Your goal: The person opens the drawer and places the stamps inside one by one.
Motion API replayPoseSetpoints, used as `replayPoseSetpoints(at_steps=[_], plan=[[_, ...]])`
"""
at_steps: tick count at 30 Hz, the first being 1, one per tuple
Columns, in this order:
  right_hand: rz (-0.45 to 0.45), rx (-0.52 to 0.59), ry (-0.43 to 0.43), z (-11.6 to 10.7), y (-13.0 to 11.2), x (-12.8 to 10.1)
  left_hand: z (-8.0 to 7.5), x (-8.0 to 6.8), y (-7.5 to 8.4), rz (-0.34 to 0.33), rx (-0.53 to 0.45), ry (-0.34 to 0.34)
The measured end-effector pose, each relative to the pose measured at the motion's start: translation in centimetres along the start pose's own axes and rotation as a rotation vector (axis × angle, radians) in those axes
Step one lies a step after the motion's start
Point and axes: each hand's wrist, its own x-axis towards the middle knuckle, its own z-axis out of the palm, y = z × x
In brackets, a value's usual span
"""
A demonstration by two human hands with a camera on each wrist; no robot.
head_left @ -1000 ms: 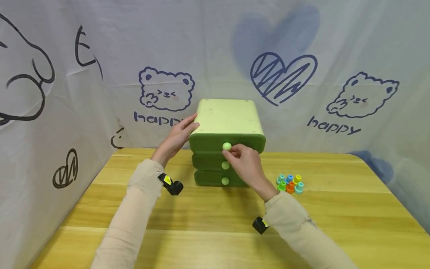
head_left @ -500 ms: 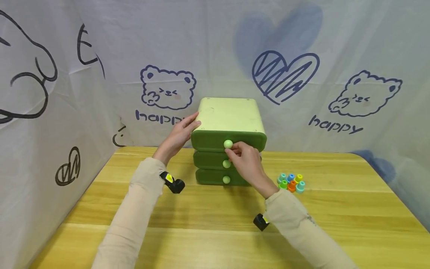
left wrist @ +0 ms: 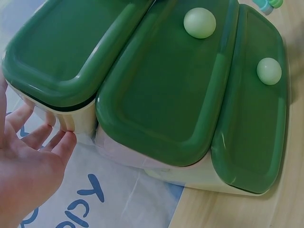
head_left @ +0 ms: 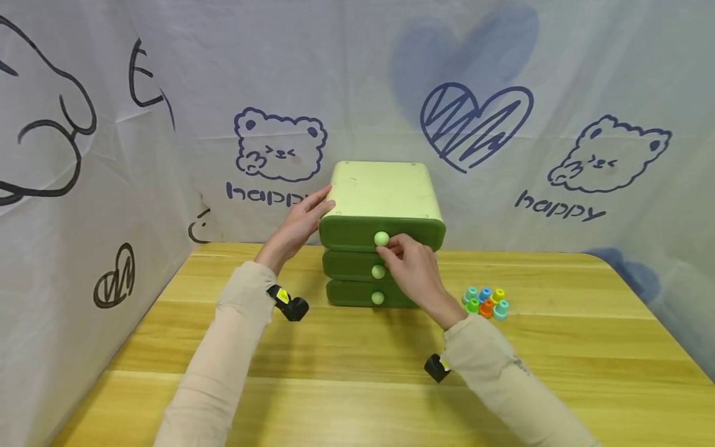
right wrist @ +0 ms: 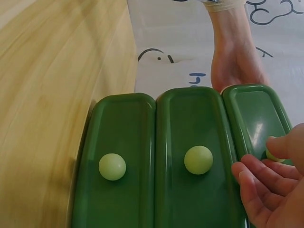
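Note:
A small cabinet with a cream body (head_left: 385,186) and green drawer fronts stands before me in the head view. Each drawer has a round pale-green knob. My left hand (head_left: 295,231) rests on the left side of the cabinet near its top; in the left wrist view the fingers (left wrist: 64,142) lie against the cream side beside the top drawer. With thumb and fingers, my right hand (head_left: 413,267) pinches the knob (head_left: 382,239) of the top drawer (head_left: 346,234). In the right wrist view the thumb partly hides that knob (right wrist: 272,156). Middle (right wrist: 198,160) and bottom (right wrist: 112,166) knobs are untouched.
Several small coloured cup-shaped pieces (head_left: 486,304) stand grouped on the wooden table (head_left: 346,372), right of the cabinet. A white cloth (head_left: 368,81) with drawn bears and hearts hangs behind the table. Another side of cloth (head_left: 50,248) runs along the left.
The head view has shifted slightly. Both hands keep their places, the left on the cabinet's side and the right at the top knob.

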Motion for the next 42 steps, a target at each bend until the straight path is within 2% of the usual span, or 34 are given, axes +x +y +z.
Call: replayPoseSetpoints(at_steps=[6, 14, 18, 22, 25, 28, 32, 37, 42], plan=[[-0.015, -0.004, 0.024, 0.1, 0.1, -0.2, 0.1, 0.1, 0.0, 0.003, -0.001, 0.007], [-0.023, 0.045, 0.043, 0.5, 1.0, -1.1, 0.0, 0.1, -0.1, -0.002, 0.001, 0.008], [0.037, 0.037, 0.033, 0.9, 1.8, -2.0, 0.0, 0.1, -0.1, -0.001, 0.005, 0.005], [0.139, 0.025, -0.037, 1.7, 2.5, -2.5, 0.0, 0.1, -0.2, -0.002, 0.001, 0.006], [0.225, 0.093, -0.111, 2.3, 2.7, -2.5, 0.0, 0.0, -0.1, -0.003, 0.000, 0.009], [0.290, 0.177, -0.149, 2.8, 2.8, -2.3, 0.0, 0.0, -0.1, -0.004, 0.000, 0.010], [0.298, 0.226, -0.139, 3.3, 3.0, -2.1, -0.1, 0.0, -0.1, -0.002, -0.010, 0.013], [0.275, 0.212, -0.085, 3.3, 3.1, -2.1, -0.1, 0.0, 0.0, 0.002, 0.006, -0.008], [0.275, 0.197, -0.073, 3.0, 2.9, -2.5, -0.1, 0.0, -0.1, 0.003, 0.017, -0.010]])
